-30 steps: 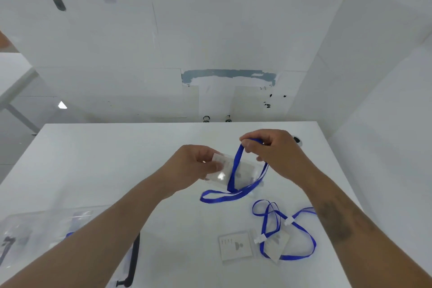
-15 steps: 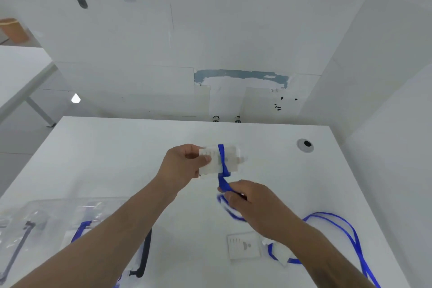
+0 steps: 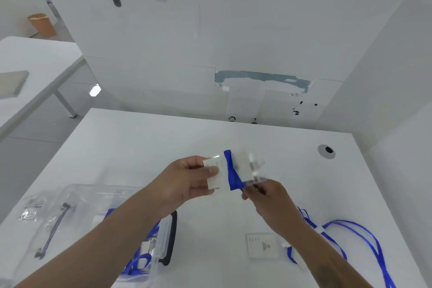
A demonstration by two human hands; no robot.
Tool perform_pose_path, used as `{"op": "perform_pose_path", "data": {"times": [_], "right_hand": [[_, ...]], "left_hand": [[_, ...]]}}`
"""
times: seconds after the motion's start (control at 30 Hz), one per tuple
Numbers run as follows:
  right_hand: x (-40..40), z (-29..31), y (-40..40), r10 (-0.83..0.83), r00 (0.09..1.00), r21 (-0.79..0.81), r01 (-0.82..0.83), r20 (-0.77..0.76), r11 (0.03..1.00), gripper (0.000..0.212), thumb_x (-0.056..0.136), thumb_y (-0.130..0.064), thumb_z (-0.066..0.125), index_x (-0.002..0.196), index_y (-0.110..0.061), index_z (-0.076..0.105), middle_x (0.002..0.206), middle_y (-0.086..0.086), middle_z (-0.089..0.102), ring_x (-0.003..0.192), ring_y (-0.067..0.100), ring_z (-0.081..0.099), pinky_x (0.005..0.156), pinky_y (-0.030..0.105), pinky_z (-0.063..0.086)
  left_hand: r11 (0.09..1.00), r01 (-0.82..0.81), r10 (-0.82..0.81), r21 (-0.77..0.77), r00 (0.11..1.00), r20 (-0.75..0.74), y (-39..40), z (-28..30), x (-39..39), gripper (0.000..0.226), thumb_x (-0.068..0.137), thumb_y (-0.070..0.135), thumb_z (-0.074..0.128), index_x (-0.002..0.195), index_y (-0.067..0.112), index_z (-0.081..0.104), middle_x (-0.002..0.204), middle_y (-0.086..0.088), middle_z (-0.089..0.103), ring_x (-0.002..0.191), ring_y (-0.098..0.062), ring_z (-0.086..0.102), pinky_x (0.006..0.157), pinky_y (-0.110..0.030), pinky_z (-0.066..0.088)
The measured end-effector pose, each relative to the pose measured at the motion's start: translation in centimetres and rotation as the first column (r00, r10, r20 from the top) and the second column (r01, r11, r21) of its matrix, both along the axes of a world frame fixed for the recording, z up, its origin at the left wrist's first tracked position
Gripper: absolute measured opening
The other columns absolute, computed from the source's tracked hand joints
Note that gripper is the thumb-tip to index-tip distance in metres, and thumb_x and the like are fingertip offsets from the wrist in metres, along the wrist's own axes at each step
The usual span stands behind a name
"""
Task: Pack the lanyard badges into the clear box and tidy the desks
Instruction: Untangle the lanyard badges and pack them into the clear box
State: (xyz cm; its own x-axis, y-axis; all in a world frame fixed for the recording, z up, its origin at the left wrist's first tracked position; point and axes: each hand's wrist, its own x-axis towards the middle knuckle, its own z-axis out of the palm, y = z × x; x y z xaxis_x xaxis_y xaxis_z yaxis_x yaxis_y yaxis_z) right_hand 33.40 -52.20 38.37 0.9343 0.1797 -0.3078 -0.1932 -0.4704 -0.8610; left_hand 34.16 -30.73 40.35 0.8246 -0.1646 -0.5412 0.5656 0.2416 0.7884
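My left hand (image 3: 187,182) grips a clear badge holder (image 3: 243,166) with a white card, held above the middle of the white desk (image 3: 131,145). A blue lanyard (image 3: 231,173) is wound tightly round the badge's middle. My right hand (image 3: 264,194) pinches the lanyard's end just below the badge's right corner. A second badge (image 3: 263,245) lies flat on the desk at the lower right, its blue lanyard (image 3: 360,234) loose beside it. The clear box (image 3: 161,238) with black handles stands at the lower left and holds blue lanyards; my left forearm hides part of it.
The box's clear lid (image 3: 46,222) with a black handle lies left of the box. A grey cable port (image 3: 326,151) sits in the desk's far right corner. White walls close in behind and on the right. Another white desk (image 3: 35,58) stands at far left.
The loose blue loop has been wound round the badge. My right hand went from above the badge down below it and now pinches the lanyard end. The view shifted right.
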Motion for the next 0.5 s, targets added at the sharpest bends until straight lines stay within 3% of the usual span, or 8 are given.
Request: {"op": "perform_pose_path", "data": {"times": [0.1,0.23,0.4,0.5], "right_hand": [[-3.2,-0.5,2.9,0.135,0.989,-0.059,-0.131,0.058,0.99,0.017,0.099,-0.027,0.048,0.099,-0.031,0.065,0.08,-0.008,0.057,0.061,0.005,0.045,0.058,0.015,0.037],[-4.3,0.5,5.1,0.355,0.93,-0.283,-0.317,0.093,0.905,0.022,0.099,-0.027,0.047,0.112,-0.033,0.064,0.095,-0.013,0.058,0.084,0.005,0.053,0.075,0.016,0.041],[-1.1,2.3,6.4,0.319,0.929,-0.359,-0.236,0.19,0.903,0.014,0.084,-0.027,0.069,0.093,-0.036,0.074,0.082,-0.022,0.069,0.079,-0.003,0.062,0.07,0.013,0.047],[0.3,2.5,8.4,0.389,0.898,-0.447,-0.267,0.206,0.854,0.006,0.083,-0.038,0.071,0.089,-0.038,0.073,0.083,-0.021,0.064,0.083,-0.005,0.057,0.073,0.016,0.045]], "left_hand": [[0.958,-0.169,0.171,0.23,0.985,0.01,1.5,-0.9,-0.2,0.016,0.083,0.008,0.075,0.098,0.004,0.07,0.099,-0.016,0.075,0.084,-0.029,0.074,0.066,-0.029,0.061],[0.85,-0.118,0.072,0.514,0.992,0.108,3.4,-2.3,-1.1,0.006,0.085,0.007,0.073,0.086,0.012,0.07,0.083,-0.008,0.072,0.071,-0.02,0.068,0.057,-0.023,0.059],[0.807,0.13,-0.194,0.575,0.98,0.05,5.6,-2.8,-2.6,0.007,0.085,0.012,0.074,0.088,0.017,0.071,0.08,0.002,0.075,0.068,-0.011,0.072,0.057,-0.02,0.056],[0.81,0.196,-0.252,0.553,0.967,0.026,7.6,-2.5,-3.2,0.007,0.085,0.015,0.074,0.092,0.018,0.074,0.08,0.003,0.077,0.071,-0.014,0.074,0.065,-0.028,0.061]]}}
